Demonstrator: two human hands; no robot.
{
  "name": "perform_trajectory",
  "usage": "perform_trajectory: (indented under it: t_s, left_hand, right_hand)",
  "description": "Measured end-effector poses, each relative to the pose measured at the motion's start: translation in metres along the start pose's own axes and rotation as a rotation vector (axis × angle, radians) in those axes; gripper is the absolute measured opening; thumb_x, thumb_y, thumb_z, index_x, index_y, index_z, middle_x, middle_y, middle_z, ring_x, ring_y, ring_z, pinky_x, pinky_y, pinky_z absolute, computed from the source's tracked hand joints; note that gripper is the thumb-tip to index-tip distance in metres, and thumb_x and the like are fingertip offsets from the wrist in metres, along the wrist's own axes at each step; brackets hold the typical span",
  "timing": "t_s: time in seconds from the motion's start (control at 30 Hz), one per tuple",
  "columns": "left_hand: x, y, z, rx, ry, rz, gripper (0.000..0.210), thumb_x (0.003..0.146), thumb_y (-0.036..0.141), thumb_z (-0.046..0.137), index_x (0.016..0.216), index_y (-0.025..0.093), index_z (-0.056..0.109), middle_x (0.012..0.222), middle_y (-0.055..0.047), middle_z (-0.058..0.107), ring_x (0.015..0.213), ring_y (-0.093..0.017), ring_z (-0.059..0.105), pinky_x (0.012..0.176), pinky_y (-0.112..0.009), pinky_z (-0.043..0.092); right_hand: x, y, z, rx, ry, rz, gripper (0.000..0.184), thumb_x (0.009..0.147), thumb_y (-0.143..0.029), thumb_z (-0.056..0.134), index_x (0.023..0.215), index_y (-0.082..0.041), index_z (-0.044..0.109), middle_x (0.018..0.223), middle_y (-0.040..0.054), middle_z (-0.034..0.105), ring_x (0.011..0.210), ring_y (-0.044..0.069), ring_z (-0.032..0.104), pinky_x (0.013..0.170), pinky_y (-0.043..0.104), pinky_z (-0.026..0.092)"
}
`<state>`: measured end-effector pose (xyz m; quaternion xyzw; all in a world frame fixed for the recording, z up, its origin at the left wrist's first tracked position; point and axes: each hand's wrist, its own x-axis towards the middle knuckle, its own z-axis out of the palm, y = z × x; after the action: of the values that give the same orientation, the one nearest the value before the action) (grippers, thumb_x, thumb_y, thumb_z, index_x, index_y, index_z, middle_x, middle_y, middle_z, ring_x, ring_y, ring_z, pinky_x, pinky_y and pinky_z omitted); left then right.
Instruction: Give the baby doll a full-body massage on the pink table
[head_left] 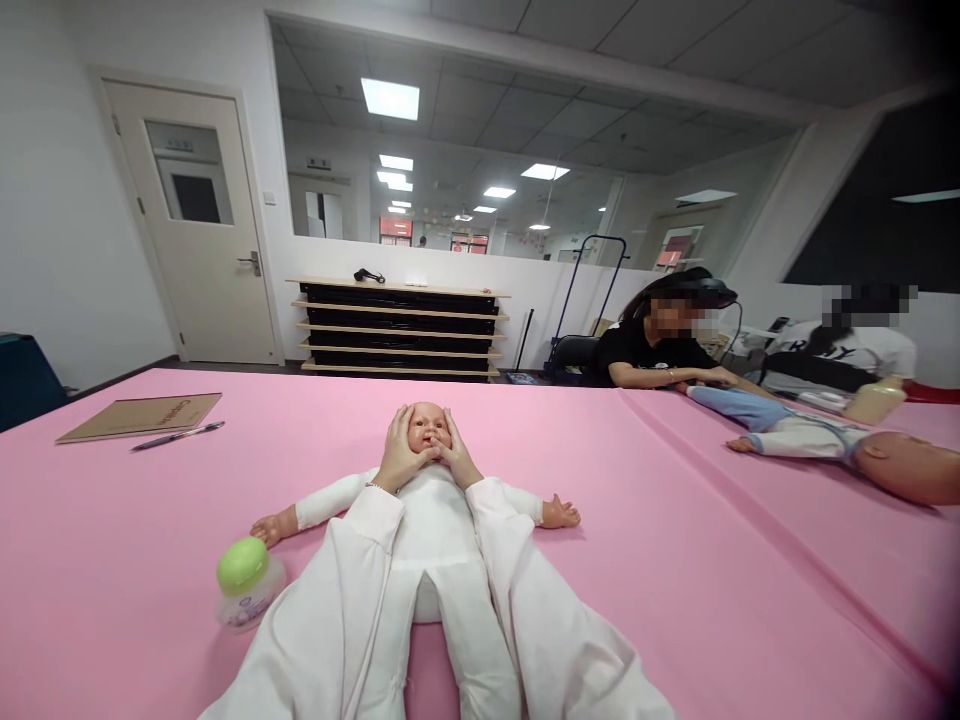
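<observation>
A baby doll with a white cloth body lies on its back in front of me, arms spread and legs toward me. My left hand cups one side of the doll's head, fingers along the cheek and thumb near the mouth. Against the other cheek lies my right hand, its thumb by the chin. Both hands grip the head between them, and the face shows in the gap. Beside the doll's arm on the left stands a clear jar with a green lid.
A pink-covered table spreads under everything. At the back left lie a brown notebook and a pen. On the right, a co-worker sits by another doll in blue and white; a pale bottle stands near it.
</observation>
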<state>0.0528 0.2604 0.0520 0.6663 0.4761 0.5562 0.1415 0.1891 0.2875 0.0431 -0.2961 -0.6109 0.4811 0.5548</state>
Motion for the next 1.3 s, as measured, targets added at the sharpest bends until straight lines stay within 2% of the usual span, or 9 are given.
perform_trajectory:
  t_s: [0.17, 0.37, 0.53, 0.7, 0.87, 0.97, 1.13, 1.3]
  left_hand:
    - [-0.005, 0.005, -0.001, 0.056, 0.035, 0.047, 0.093, 0.052, 0.036, 0.076, 0.132, 0.020, 0.030, 0.136, -0.011, 0.035, 0.128, -0.029, 0.028, 0.106, -0.045, 0.024]
    - [-0.005, 0.002, -0.001, -0.018, 0.027, 0.006, 0.090, 0.052, 0.031, 0.076, 0.131, 0.023, 0.033, 0.136, -0.009, 0.035, 0.127, -0.027, 0.030, 0.106, -0.043, 0.026]
    - [-0.004, -0.002, -0.003, -0.126, -0.004, -0.008, 0.083, 0.058, 0.028, 0.073, 0.132, 0.022, 0.035, 0.139, -0.009, 0.032, 0.130, -0.026, 0.026, 0.108, -0.041, 0.023]
    - [-0.003, -0.005, -0.005, -0.296, -0.040, -0.075, 0.073, 0.067, 0.031, 0.065, 0.133, 0.020, 0.036, 0.143, -0.009, 0.027, 0.134, -0.024, 0.022, 0.110, -0.039, 0.020]
    - [0.000, -0.006, -0.006, -0.391, -0.045, -0.161, 0.058, 0.075, 0.031, 0.055, 0.131, 0.020, 0.041, 0.145, -0.005, 0.027, 0.135, -0.021, 0.019, 0.111, -0.036, 0.017]
    - [-0.001, -0.004, -0.006, -0.387, -0.044, -0.178, 0.050, 0.083, 0.036, 0.046, 0.131, 0.021, 0.040, 0.144, -0.005, 0.028, 0.135, -0.020, 0.021, 0.111, -0.036, 0.017]
    - [-0.005, -0.004, -0.005, -0.200, -0.057, -0.103, 0.076, 0.069, 0.044, 0.065, 0.135, 0.025, 0.032, 0.146, -0.006, 0.023, 0.136, -0.024, 0.014, 0.111, -0.041, 0.014]
    - [-0.006, -0.007, -0.004, -0.227, -0.065, -0.091, 0.081, 0.065, 0.037, 0.069, 0.136, 0.024, 0.030, 0.146, -0.007, 0.022, 0.135, -0.024, 0.017, 0.110, -0.039, 0.017]
  right_hand:
    - [-0.001, 0.002, 0.000, 0.000, 0.015, 0.011, 0.088, 0.061, -0.041, 0.071, 0.137, -0.029, 0.027, 0.146, 0.0010, 0.022, 0.136, 0.021, 0.018, 0.110, 0.041, 0.020]
    - [-0.003, -0.002, 0.000, 0.001, 0.011, 0.023, 0.087, 0.061, -0.039, 0.072, 0.136, -0.027, 0.029, 0.146, 0.0012, 0.021, 0.136, 0.021, 0.018, 0.111, 0.040, 0.020]
    - [-0.004, -0.009, 0.001, 0.031, 0.007, 0.054, 0.090, 0.060, -0.041, 0.072, 0.137, -0.023, 0.028, 0.148, 0.0035, 0.016, 0.135, 0.022, 0.020, 0.109, 0.038, 0.024]
    - [-0.002, -0.006, 0.002, 0.138, 0.015, 0.090, 0.085, 0.060, -0.043, 0.071, 0.134, -0.028, 0.034, 0.144, 0.0012, 0.028, 0.132, 0.024, 0.029, 0.106, 0.041, 0.032]
    - [0.000, -0.002, 0.001, 0.138, 0.037, 0.068, 0.072, 0.068, -0.052, 0.062, 0.132, -0.028, 0.038, 0.142, 0.0007, 0.031, 0.132, 0.023, 0.028, 0.107, 0.041, 0.029]
    - [0.000, -0.003, 0.001, 0.124, 0.040, 0.065, 0.075, 0.067, -0.052, 0.064, 0.132, -0.027, 0.038, 0.144, 0.0008, 0.028, 0.133, 0.022, 0.025, 0.109, 0.040, 0.026]
    - [-0.003, -0.005, -0.001, 0.057, 0.022, 0.044, 0.091, 0.055, -0.041, 0.076, 0.135, -0.028, 0.033, 0.145, 0.0017, 0.026, 0.134, 0.023, 0.021, 0.109, 0.041, 0.023]
    - [-0.002, -0.004, -0.001, 0.037, 0.024, 0.045, 0.092, 0.054, -0.037, 0.076, 0.135, -0.027, 0.033, 0.144, 0.0030, 0.028, 0.134, 0.024, 0.023, 0.109, 0.042, 0.023]
